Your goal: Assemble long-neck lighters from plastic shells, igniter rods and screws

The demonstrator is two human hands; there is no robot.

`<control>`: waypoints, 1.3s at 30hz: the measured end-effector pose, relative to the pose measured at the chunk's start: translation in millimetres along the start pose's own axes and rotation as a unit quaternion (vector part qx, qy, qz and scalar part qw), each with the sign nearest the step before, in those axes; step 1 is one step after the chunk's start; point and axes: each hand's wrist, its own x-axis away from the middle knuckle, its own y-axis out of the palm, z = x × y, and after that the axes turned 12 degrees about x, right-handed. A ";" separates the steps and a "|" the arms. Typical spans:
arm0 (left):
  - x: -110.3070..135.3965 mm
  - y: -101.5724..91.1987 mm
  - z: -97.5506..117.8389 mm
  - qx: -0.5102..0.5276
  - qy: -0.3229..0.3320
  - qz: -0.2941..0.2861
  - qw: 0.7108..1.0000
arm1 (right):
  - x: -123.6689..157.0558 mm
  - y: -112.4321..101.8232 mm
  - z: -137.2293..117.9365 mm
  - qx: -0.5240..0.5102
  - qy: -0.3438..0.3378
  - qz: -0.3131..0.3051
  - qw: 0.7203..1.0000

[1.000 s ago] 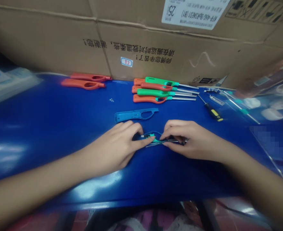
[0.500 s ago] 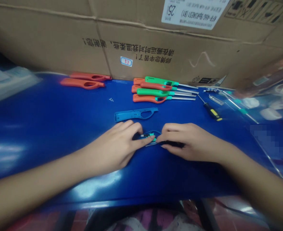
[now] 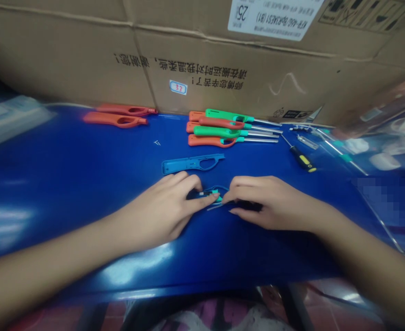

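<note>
My left hand (image 3: pixel 164 211) and my right hand (image 3: pixel 267 202) meet at the middle of the blue table (image 3: pixel 68 184), both pinched on a half-built blue lighter (image 3: pixel 213 195) with a teal part and a thin metal tube. The left fingers press its handle end; the right fingers cover the tube end. Just behind the hands lies a loose blue lighter shell (image 3: pixel 192 163), flat on the table.
Several finished orange and green lighters (image 3: pixel 226 129) lie in a row further back, two orange shells (image 3: pixel 116 115) to their left. A yellow-handled screwdriver (image 3: pixel 300 157) and small metal parts lie at right. A large cardboard box (image 3: pixel 202 55) walls off the back.
My right hand has slid a little left along the lighter, so the metal tube tip is now covered. The left hand has hardly moved.
</note>
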 end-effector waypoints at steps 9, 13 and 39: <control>0.2 1.3 -1.2 -0.018 0.000 -0.001 1.000 | 1.1 -5.2 1.8 -0.056 0.012 -0.009 0.998; 0.3 1.5 -1.7 -0.017 0.006 0.007 1.000 | 0.6 -6.0 3.2 -0.061 0.024 0.013 0.998; 3.1 -1.8 -9.7 0.020 -0.008 0.066 0.998 | 53.3 -33.6 138.8 0.233 0.468 0.201 0.828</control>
